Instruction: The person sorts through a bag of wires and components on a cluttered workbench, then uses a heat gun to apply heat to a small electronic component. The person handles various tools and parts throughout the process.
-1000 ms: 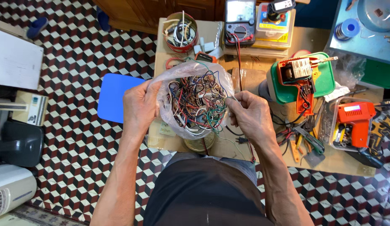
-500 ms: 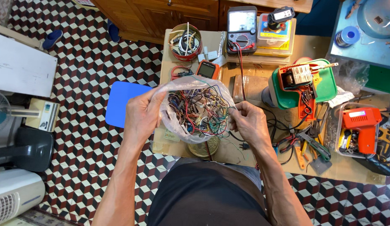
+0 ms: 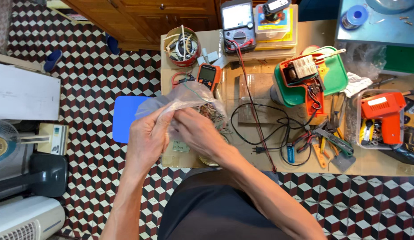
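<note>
Low cardboard-covered work surface (image 3: 260,155) over red, white and black cube-patterned tile floor (image 3: 96,93); wooden cabinet (image 3: 144,18) behind. Orange handheld multimeter (image 3: 208,76), orange electric drill (image 3: 385,113) in clear tray, blue square mat (image 3: 126,118) nearby. Left hand (image 3: 149,138) and right hand (image 3: 193,131) close together, both pinching clear plastic bag of coloured wires (image 3: 193,100) above surface's near left part. Bag contents mostly hidden by hands; fingertips not visible.
</note>
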